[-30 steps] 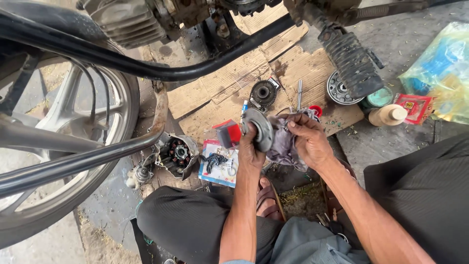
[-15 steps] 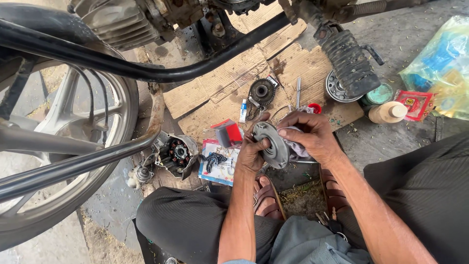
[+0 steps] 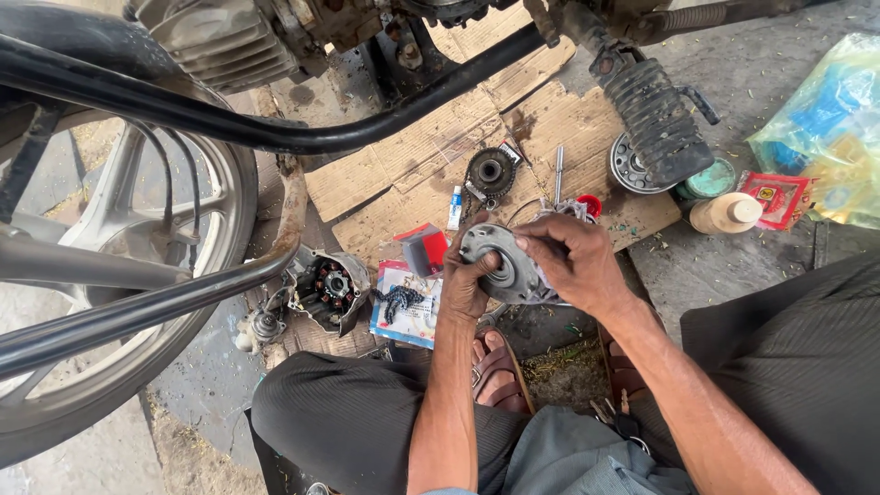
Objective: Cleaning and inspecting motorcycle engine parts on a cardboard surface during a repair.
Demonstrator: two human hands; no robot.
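Both my hands hold a round grey metal engine part (image 3: 502, 261) in front of me, its flat face with a centre hole turned up. My left hand (image 3: 466, 280) grips its left rim. My right hand (image 3: 570, 259) wraps over its right side, with a grey rag bunched under the palm. The part is above the edge of a cardboard sheet (image 3: 431, 165), between my knees.
A motorcycle frame tube (image 3: 275, 133), engine and front wheel (image 3: 119, 266) fill the left and top. A stator cover (image 3: 325, 289), sprocket (image 3: 489, 171), small tube, red box (image 3: 423, 249), chain on a printed card, round clutch part (image 3: 632, 165), bottle (image 3: 727, 213) and plastic bags (image 3: 830, 128) lie around.
The metal part was held edge-on higher up, then lowered and turned so its flat face points up. My right hand shifted over its right side with the rag.
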